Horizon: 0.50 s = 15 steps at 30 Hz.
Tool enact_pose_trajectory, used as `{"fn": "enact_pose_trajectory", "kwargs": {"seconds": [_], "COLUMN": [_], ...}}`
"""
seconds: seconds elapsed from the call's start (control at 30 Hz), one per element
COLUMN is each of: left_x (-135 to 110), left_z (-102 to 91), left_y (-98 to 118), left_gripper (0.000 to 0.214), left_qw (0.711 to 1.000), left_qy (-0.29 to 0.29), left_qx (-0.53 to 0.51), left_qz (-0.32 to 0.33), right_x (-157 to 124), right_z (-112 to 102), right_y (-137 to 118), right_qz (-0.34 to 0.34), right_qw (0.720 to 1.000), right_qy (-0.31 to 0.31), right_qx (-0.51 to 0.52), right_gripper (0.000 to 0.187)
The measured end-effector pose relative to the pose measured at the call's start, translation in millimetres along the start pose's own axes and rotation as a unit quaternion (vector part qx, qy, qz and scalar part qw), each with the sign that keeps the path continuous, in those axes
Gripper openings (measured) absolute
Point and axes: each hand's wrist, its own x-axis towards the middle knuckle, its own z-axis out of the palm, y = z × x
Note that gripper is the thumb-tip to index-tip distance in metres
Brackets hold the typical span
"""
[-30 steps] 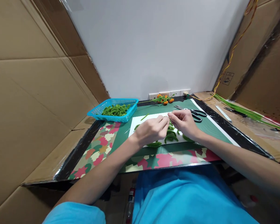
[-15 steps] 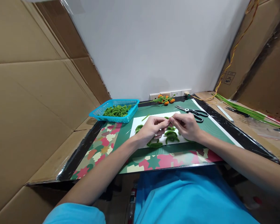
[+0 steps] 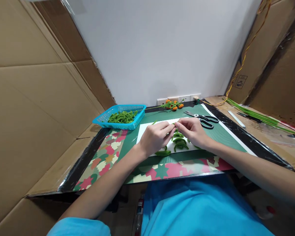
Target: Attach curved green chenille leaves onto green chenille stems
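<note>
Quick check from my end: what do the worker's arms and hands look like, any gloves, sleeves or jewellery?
Both hands are bare: no gloves on the left hand or the right hand, and no rings, watch or bands show. The forearms are uncovered. Bright blue short sleeves appear at the bottom edge, matching the blue clothing over the lap.

A blue basket of green pieces sits on the worktop's left. Black scissors lie right; orange flowers rest by the wall.

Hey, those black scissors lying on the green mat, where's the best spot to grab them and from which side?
Grip the scissors by the black loop handles, which point right, coming from above on the right hand side. The closed blades point left toward the back, so that end is best avoided.
</note>
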Motion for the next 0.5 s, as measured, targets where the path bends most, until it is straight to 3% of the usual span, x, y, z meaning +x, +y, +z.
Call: {"fn": "enact_pose_trajectory", "kwargs": {"seconds": [0.03, 0.07, 0.13, 0.2, 0.27, 0.37, 0.43, 0.5], "left_x": [1, 1, 3, 4, 4, 3, 2, 2], "left_z": [1.6, 2.8, 4.2, 4.4, 4.3, 5.2, 6.3, 7.1], "left_y": [2, 4, 6, 7, 6, 7, 9, 10], "left_gripper": [0.021, 0.022, 0.033, 0.042, 0.042, 0.036, 0.034, 0.034], "left_qw": [0.992, 0.967, 0.867, 0.758, 0.699, 0.696, 0.726, 0.783], "left_qy": [-0.005, -0.028, -0.093, -0.139, -0.139, -0.109, -0.093, -0.077], "left_qx": [-0.092, -0.197, -0.391, -0.519, -0.572, -0.575, -0.549, -0.492], "left_qz": [-0.081, -0.162, -0.294, -0.371, -0.405, -0.415, -0.404, -0.372], "right_x": [-1, -2, -4, -4, -4, -4, -4, -4], "right_z": [-2, -5, -9, -12, -14, -14, -12, -9], "right_y": [-1, -1, 1, 3, 4, 3, 1, -1], "right_qz": [-0.038, -0.073, -0.122, -0.145, -0.155, -0.149, -0.13, -0.103], "right_qw": [0.998, 0.992, 0.978, 0.97, 0.967, 0.97, 0.975, 0.982], "right_qy": [0.005, 0.008, 0.006, 0.001, -0.005, -0.007, -0.006, 0.0], "right_qx": [-0.057, -0.107, -0.171, -0.196, -0.201, -0.191, -0.179, -0.157], "right_gripper": [0.044, 0.042, 0.04, 0.039, 0.038, 0.037, 0.037, 0.039]}}
